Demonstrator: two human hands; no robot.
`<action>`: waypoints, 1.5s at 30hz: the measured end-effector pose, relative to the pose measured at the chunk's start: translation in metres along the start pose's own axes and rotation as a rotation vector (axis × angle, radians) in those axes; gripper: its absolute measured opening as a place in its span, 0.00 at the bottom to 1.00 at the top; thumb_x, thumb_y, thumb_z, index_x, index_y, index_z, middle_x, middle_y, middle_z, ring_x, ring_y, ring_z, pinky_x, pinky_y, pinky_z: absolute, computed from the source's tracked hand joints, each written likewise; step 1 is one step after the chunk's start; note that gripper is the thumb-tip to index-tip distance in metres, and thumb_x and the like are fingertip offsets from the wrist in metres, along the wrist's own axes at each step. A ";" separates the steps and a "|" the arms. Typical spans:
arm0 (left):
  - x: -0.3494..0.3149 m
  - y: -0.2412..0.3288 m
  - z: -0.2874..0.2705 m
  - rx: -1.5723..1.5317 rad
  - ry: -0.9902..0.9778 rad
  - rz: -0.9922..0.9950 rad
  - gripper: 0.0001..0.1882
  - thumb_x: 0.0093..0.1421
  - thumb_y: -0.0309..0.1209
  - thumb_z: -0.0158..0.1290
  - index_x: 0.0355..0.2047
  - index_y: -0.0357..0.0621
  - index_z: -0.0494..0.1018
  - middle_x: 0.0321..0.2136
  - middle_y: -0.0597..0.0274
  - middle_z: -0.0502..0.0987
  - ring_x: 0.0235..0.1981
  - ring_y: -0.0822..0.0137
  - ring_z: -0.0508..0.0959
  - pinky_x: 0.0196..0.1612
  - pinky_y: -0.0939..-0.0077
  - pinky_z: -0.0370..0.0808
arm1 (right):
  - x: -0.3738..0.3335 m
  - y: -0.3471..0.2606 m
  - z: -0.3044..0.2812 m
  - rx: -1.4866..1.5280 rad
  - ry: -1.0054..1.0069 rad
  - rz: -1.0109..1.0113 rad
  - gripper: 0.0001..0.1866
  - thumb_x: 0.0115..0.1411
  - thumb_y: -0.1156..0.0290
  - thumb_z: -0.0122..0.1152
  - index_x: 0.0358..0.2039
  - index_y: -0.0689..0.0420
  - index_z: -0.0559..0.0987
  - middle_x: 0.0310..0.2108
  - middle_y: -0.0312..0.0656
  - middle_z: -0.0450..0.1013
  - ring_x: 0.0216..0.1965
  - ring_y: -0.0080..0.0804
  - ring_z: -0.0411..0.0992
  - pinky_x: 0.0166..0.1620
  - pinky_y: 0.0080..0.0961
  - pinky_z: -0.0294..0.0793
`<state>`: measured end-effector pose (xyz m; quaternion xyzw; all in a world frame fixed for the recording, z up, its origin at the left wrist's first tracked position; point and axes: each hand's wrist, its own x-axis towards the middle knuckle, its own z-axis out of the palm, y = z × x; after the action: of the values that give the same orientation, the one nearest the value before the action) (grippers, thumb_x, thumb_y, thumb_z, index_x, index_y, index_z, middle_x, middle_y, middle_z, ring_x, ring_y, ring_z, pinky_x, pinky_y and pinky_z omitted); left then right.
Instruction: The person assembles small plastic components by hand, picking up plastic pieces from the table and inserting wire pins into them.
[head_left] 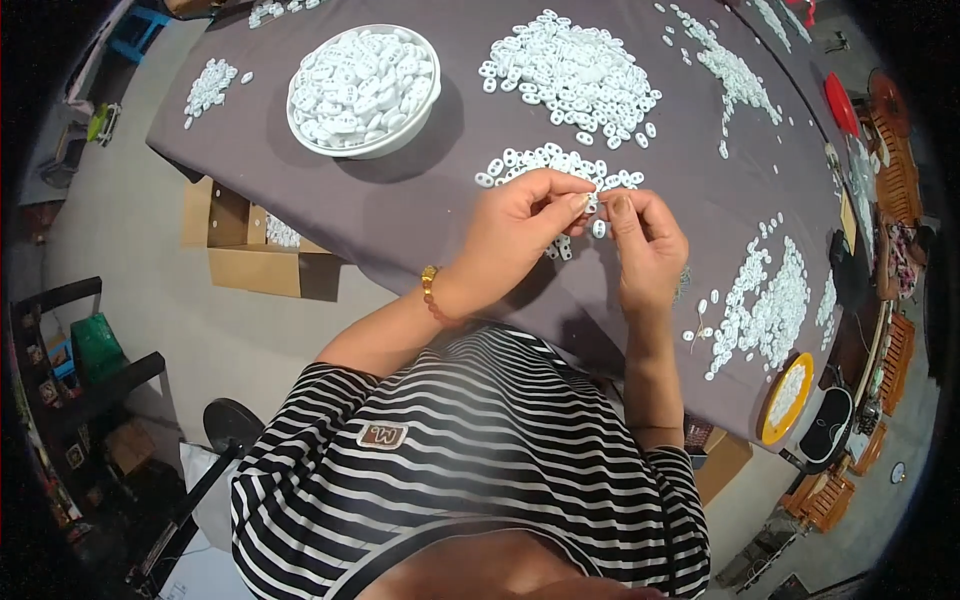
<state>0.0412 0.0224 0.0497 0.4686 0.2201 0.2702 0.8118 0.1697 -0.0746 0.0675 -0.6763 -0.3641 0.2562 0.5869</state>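
Above the table's front part, my left hand (525, 225) and my right hand (648, 245) meet fingertip to fingertip, both in a pinch. Between them shows a small white piece (592, 203) with a dark hole, mostly covered by the fingers. The left fingertips hold it; what the right ones pinch is hidden. Just below, one white oval two-hole piece (600, 229) appears, and a few more lie under the hands. Right behind my fingers spreads a small heap of the same pieces (545, 158). A beaded bracelet circles my left wrist.
A white bowl (437, 95) heaped with pieces stands at the back left. Piles lie at the back middle (575, 75) and right (775, 310) of the grey-covered table (400, 215). A yellow plate (768, 432) sits at the right edge; an open cardboard box (255, 272) stands below left.
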 end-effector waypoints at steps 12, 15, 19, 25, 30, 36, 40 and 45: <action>-0.003 0.002 0.000 0.323 0.098 0.081 0.10 0.63 0.26 0.54 0.43 0.35 0.78 0.34 0.65 0.81 0.34 0.80 0.78 0.38 0.84 0.76 | -0.002 0.003 0.006 0.028 0.003 0.081 0.08 0.66 0.71 0.57 0.35 0.62 0.80 0.28 0.29 0.73 0.27 0.12 0.63 0.31 0.12 0.62; -0.004 0.001 0.000 0.346 0.115 0.104 0.10 0.63 0.26 0.54 0.42 0.35 0.78 0.33 0.65 0.82 0.34 0.80 0.78 0.38 0.84 0.76 | -0.002 0.005 0.008 0.001 0.019 0.062 0.08 0.65 0.71 0.58 0.35 0.62 0.80 0.28 0.30 0.73 0.28 0.13 0.64 0.32 0.12 0.63; -0.005 -0.003 0.000 0.417 0.139 0.131 0.09 0.62 0.26 0.55 0.41 0.36 0.79 0.32 0.65 0.82 0.33 0.79 0.78 0.37 0.83 0.76 | -0.004 0.014 0.007 -0.188 0.019 -0.055 0.07 0.65 0.72 0.58 0.34 0.63 0.80 0.28 0.30 0.73 0.29 0.13 0.65 0.33 0.12 0.64; -0.005 -0.017 0.002 0.585 0.223 0.400 0.06 0.60 0.25 0.55 0.37 0.40 0.78 0.23 0.61 0.77 0.23 0.74 0.74 0.27 0.78 0.71 | -0.008 0.025 0.010 -0.353 0.035 -0.254 0.07 0.66 0.73 0.57 0.34 0.63 0.79 0.28 0.30 0.73 0.30 0.13 0.66 0.35 0.12 0.65; -0.006 -0.013 0.004 0.283 0.200 0.065 0.06 0.61 0.24 0.53 0.36 0.36 0.78 0.25 0.66 0.77 0.24 0.79 0.73 0.29 0.80 0.72 | -0.012 0.033 0.015 -0.200 0.090 -0.102 0.07 0.66 0.73 0.57 0.33 0.63 0.78 0.28 0.29 0.72 0.28 0.12 0.63 0.31 0.11 0.62; -0.003 -0.024 -0.003 -0.059 0.130 -0.058 0.08 0.62 0.24 0.52 0.37 0.32 0.77 0.24 0.67 0.78 0.25 0.80 0.74 0.29 0.83 0.72 | -0.009 0.028 0.013 -0.570 0.074 -0.346 0.04 0.63 0.74 0.59 0.31 0.60 0.78 0.25 0.31 0.71 0.29 0.22 0.64 0.40 0.23 0.63; -0.006 -0.021 -0.002 0.152 0.136 -0.005 0.08 0.62 0.24 0.51 0.37 0.32 0.77 0.24 0.67 0.78 0.25 0.80 0.75 0.29 0.83 0.72 | -0.008 0.023 0.011 -0.581 0.023 -0.347 0.04 0.61 0.74 0.60 0.29 0.58 0.77 0.23 0.33 0.69 0.29 0.27 0.64 0.45 0.27 0.60; -0.006 -0.027 -0.004 0.343 0.157 0.074 0.08 0.60 0.25 0.52 0.37 0.37 0.78 0.24 0.64 0.78 0.24 0.80 0.74 0.29 0.81 0.72 | -0.009 0.022 0.011 -0.581 -0.010 -0.318 0.07 0.62 0.73 0.59 0.26 0.57 0.75 0.22 0.32 0.68 0.28 0.26 0.63 0.45 0.27 0.59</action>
<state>0.0398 0.0101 0.0250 0.5855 0.3081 0.2941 0.6897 0.1595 -0.0762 0.0431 -0.7486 -0.5259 0.0501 0.4005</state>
